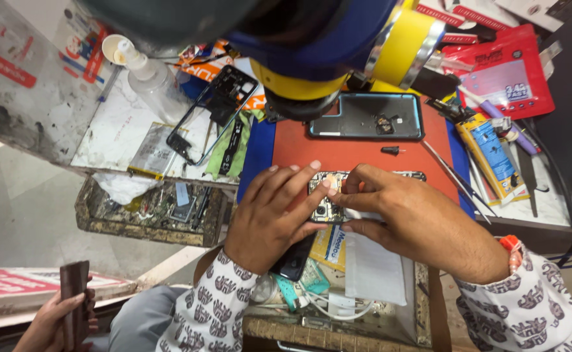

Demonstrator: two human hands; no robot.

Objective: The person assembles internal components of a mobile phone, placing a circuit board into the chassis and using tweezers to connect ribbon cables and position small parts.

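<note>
Workbench [123, 124] cluttered edge to edge; a red mat [351, 153] over a blue one covers its middle. At the top of the view, a blue and yellow microscope head [338, 45] hangs above the mat, partly blurred.

On the mat's far side lies a dark phone back cover [366, 116] with a teal rim, inner face up, flat. Just in front of it, a small dark screw or bit [390, 150] sits apart on the red. Left of the mat: a black phone frame [215, 111], a clear squeeze bottle [147, 75], a flat silver battery [153, 153]. Right of the mat: red packets [507, 72], a yellow tube [492, 156], thin metal tweezers [455, 176].

Opened phone [330, 195] lies at the near edge of the red mat, directly below the microscope, back removed, circuit board and camera module exposed. Most of it is hidden by both hands.

Left hand [273, 215]: fingers spread and curved, fingertips pressed on the phone's left edge and top, thumb under its near side, clasping it steady.

Right hand [403, 215]: thumb and forefinger pinched together on the board near the phone's middle; whether a small part sits between them cannot be told. Other fingers are curled.

Lower left corner: another person's hand [51, 322] holds a dark phone [74, 300], well apart from the bench.
</note>
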